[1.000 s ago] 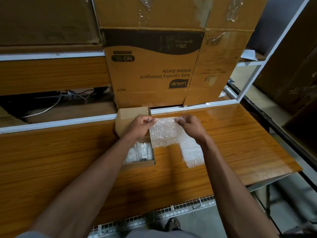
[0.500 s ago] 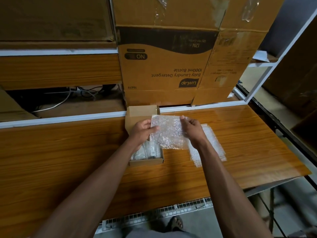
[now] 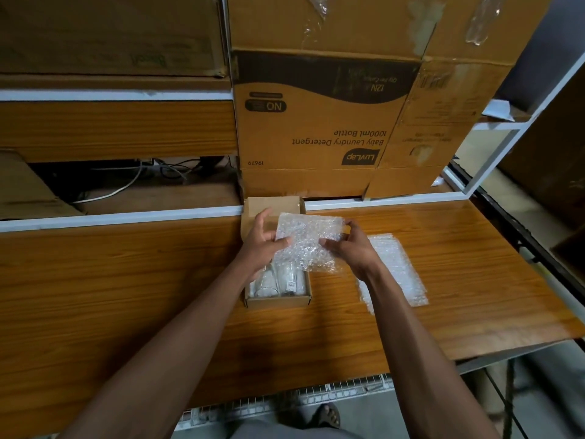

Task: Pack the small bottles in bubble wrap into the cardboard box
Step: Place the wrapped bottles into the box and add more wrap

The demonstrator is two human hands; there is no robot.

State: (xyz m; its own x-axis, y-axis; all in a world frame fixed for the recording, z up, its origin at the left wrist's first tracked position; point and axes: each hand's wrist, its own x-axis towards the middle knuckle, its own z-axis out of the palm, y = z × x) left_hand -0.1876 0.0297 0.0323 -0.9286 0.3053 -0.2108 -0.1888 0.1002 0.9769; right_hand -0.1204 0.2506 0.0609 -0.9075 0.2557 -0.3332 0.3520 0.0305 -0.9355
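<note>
Bubble wrap sheet (image 3: 308, 240), clear and crinkled, is hanging above the open small cardboard box (image 3: 278, 299) on the wooden table (image 3: 126, 296). Left hand (image 3: 261, 245) is pinching its left edge, thumb on top; right hand (image 3: 349, 248) is pinching its right side. Wrapped small bottles (image 3: 278, 280) are lying inside the box. More bubble wrap sheets (image 3: 395, 274) are lying just right.

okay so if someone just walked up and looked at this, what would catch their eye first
Most likely the sheet of bubble wrap held up over the middle of the wooden table, pinched between the left hand and right hand. Just beneath it sits a small open cardboard box with wrapped bottles inside. Behind, a large upside-down detergent carton fills the shelf.
</note>
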